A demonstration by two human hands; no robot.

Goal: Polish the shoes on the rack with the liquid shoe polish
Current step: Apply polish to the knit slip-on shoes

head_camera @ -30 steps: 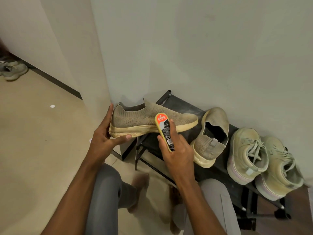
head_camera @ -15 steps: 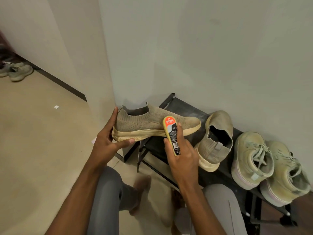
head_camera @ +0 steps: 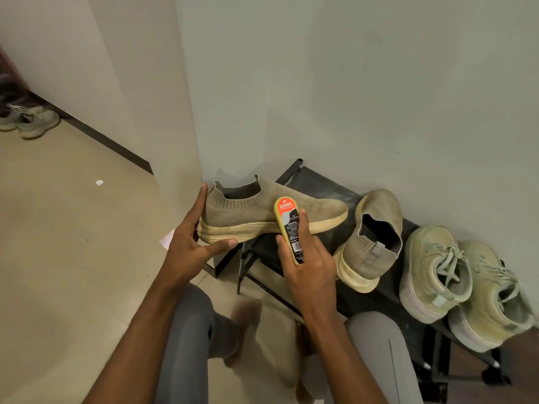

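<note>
pale wall, black rack (head_camera: 320, 185) | left hand (head_camera: 189, 243) grips tan knit shoe (head_camera: 262, 211) | right hand (head_camera: 309, 269) grips polish bottle (head_camera: 288, 225)

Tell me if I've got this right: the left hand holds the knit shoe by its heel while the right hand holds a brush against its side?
Not a brush. The head view shows the right hand holding a polish bottle against the knit shoe; the left hand does hold its heel.

Single head-worn wide-angle view, looking forward and down from above the person's knees, close over both hands, toward the black metal shoe rack (head_camera: 318, 185) against the pale wall (head_camera: 350, 83).
</note>
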